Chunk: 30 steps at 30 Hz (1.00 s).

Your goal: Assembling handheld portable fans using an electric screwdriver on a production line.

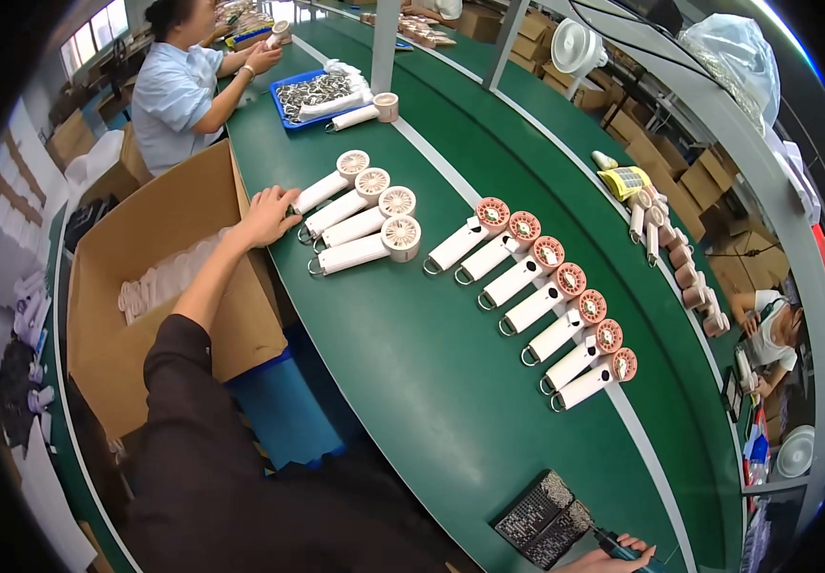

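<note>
My left hand reaches over the edge of a cardboard box, its fingers apart. The fingertips are at the handle end of the farthest white handheld fan, one of a short row with pale round heads. At the lower right, my right hand is closed round a dark teal electric screwdriver, partly cut off by the picture's edge. The screwdriver's tip is at the rim of a black screw tray full of small screws. Between my hands lies a slanting row of several white fans with pink heads.
The open cardboard box against the table's left edge holds white parts. Farther up are a blue tray of metal rings and a lone fan. A co-worker sits beyond the box, holding a fan. More fans line the far right.
</note>
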Available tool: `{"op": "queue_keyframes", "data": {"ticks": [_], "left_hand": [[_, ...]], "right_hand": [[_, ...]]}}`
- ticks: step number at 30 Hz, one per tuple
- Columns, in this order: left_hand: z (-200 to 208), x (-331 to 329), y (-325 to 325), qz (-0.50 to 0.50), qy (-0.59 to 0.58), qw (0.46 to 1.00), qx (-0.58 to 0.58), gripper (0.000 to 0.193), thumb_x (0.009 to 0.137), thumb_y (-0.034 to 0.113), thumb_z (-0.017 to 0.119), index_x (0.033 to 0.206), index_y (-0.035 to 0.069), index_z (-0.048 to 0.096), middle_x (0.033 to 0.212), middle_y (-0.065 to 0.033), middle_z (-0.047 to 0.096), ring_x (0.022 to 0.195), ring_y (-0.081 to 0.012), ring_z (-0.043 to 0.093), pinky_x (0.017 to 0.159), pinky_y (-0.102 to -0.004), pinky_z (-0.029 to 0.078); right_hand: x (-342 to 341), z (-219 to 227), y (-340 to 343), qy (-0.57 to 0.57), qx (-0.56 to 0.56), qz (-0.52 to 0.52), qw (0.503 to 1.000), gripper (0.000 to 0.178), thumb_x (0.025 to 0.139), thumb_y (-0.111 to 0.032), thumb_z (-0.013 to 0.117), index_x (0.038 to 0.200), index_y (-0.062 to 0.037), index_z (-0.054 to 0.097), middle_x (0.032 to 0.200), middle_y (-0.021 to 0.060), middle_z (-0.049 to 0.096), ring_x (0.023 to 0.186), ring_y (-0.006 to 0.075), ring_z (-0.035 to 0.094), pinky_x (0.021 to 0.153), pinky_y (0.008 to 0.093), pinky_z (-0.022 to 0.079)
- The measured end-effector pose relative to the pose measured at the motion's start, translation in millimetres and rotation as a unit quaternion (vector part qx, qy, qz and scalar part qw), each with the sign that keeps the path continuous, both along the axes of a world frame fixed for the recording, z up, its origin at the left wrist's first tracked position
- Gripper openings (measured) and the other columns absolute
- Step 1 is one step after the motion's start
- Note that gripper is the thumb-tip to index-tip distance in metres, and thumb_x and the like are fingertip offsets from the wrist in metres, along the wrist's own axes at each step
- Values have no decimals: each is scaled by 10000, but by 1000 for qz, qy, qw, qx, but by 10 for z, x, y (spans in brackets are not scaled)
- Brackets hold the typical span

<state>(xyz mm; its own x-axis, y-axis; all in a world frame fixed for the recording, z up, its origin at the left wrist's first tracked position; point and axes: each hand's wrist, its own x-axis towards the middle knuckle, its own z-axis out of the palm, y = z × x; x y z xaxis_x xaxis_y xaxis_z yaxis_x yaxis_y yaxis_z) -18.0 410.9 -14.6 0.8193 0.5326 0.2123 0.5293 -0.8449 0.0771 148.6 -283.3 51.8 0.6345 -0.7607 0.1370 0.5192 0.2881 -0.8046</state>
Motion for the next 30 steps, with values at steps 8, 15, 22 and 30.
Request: {"op": "queue_keyframes", "data": {"ticks": [8,15,22,30], "left_hand": [[332,333,-266,-81,-67,994,-27,340,822,153,565,1161,125,555,1112,-161,486,1036,-334,461,932,-415,343],[312,466,-114,-86,55,993,53,273,798,126,567,1059,181,624,954,-112,495,958,-288,501,815,-394,392],[117,565,74,-120,-38,992,32,76,757,131,571,761,71,616,836,-164,489,848,-327,524,730,-429,421],[258,361,-185,-82,-197,965,-150,94,864,75,536,867,-19,537,737,-158,609,673,-260,603,637,-342,463]], "right_hand": [[-82,-31,-137,-10,8,1,1000,188,822,-206,604,706,-84,521,588,22,439,488,159,421,446,289,324],[-224,-10,-175,-17,-1,-30,999,195,815,-200,605,695,-77,513,580,30,446,463,161,415,419,288,325],[-339,-20,-118,16,23,-52,998,230,825,-199,575,648,-87,481,586,24,449,472,152,412,430,288,328],[-265,-16,-272,-2,33,-17,999,128,916,-179,486,920,-52,470,636,-8,366,492,86,348,464,241,311]]}}
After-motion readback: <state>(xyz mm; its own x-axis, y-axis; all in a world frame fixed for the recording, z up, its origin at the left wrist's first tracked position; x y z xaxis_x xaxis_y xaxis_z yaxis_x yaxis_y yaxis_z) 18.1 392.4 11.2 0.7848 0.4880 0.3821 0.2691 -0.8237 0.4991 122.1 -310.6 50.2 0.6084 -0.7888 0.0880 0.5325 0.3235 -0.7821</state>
